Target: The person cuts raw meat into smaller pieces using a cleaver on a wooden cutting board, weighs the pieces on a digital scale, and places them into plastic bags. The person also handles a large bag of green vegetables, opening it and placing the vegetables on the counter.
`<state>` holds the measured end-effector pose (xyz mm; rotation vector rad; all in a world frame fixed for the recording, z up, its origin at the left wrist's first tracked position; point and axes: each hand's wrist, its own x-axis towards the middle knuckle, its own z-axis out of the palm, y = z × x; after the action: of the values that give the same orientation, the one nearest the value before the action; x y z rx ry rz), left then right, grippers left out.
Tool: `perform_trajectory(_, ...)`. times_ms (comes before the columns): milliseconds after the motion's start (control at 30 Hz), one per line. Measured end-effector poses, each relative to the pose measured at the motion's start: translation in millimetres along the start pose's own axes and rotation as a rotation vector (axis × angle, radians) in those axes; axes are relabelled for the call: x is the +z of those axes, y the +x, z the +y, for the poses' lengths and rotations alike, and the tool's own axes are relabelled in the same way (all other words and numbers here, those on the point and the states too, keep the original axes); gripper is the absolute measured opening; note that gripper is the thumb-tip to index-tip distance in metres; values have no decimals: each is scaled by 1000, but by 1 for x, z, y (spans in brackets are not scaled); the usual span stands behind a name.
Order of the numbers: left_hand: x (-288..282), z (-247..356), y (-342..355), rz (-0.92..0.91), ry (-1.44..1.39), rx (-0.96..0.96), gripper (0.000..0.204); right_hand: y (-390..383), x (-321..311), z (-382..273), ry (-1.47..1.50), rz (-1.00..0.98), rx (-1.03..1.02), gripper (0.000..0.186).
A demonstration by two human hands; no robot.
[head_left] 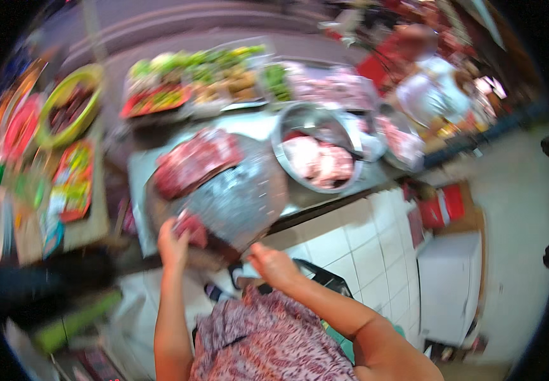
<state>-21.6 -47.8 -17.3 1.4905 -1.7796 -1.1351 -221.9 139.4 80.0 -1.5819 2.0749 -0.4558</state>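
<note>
My left hand grips a small piece of red meat at the front-left of a round chopping block. My right hand is closed on what looks like a knife handle at the block's front edge, its dark blade pointing left toward the meat piece; motion blur hides detail. A large slab of marbled red meat lies at the back of the block. To its right a steel bowl holds pink meat pieces and a dark-handled implement.
The steel counter carries vegetable trays, a meat tray and another bowl. A yellow basket and red tray are left. A person is beyond the counter. A white box stands on the right.
</note>
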Motion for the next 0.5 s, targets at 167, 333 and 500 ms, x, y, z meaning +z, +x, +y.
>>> perform_trajectory(167,1,4,-8,80,-58,94,28,62,3,59,-287,167,-259,24)
perform_trajectory(333,6,28,-60,137,283,237,18,107,20,88,-322,121,-349,27)
perform_trajectory(500,62,61,-105,-10,481,265,33,123,-75,137,-50,315,-517,16)
